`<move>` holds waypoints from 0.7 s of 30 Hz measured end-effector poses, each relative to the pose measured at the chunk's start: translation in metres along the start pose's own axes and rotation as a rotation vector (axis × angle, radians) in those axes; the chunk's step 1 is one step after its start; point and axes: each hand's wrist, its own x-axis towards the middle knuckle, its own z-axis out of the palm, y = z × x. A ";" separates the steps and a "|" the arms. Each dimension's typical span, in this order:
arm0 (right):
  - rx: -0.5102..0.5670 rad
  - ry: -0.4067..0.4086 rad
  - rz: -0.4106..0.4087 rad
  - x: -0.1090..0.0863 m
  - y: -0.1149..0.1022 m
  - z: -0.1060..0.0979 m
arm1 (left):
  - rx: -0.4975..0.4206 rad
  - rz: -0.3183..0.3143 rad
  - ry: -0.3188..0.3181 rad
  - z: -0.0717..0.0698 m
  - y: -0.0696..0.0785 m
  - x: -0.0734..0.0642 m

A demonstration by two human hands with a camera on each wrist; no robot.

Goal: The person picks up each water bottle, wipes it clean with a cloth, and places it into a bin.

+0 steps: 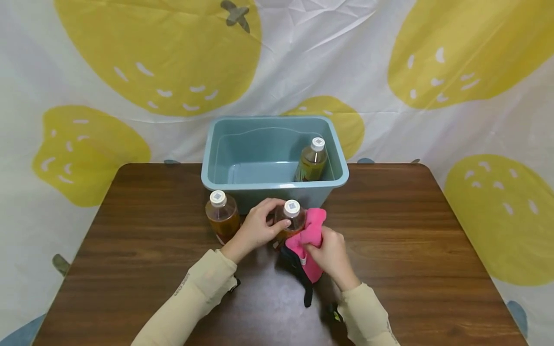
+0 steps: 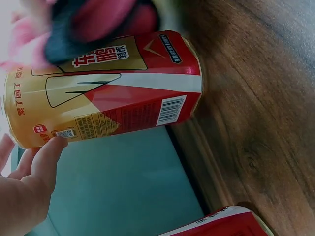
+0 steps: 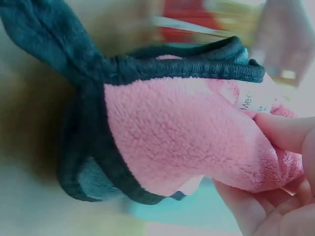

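My left hand [image 1: 262, 225] grips a drink bottle [image 1: 292, 208] with a white cap by its upper part, in front of the bin. The left wrist view shows this bottle's red and gold label [image 2: 138, 101] and fingers of my left hand [image 2: 29, 179] against it. In my right hand [image 1: 331, 250] I pinch a bunched pink cloth [image 1: 314, 235] with dark trim and a dangling loop. The cloth lies against the bottle's right side in the head view. Up close, the right wrist view shows the fluffy cloth [image 3: 172, 132] between thumb and fingers of my right hand [image 3: 285, 196].
A blue-green plastic bin [image 1: 270, 186] stands at the table's back edge. Inside it, at the right, is a bottle with a white cap [image 1: 311, 162]. Another amber bottle [image 1: 222, 218] stands left of my left hand on the brown wooden table [image 1: 143, 269]. A patterned curtain [image 1: 294, 62] hangs behind.
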 end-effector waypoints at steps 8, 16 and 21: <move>-0.041 0.007 -0.102 0.025 -0.035 -0.030 | -0.004 -0.007 0.003 -0.002 0.000 0.001; -0.026 -0.041 -0.042 0.029 -0.035 -0.027 | 0.028 -0.008 0.014 -0.004 -0.001 0.000; 0.003 -0.036 0.017 0.020 -0.024 -0.018 | 0.033 -0.027 0.025 -0.003 -0.002 0.000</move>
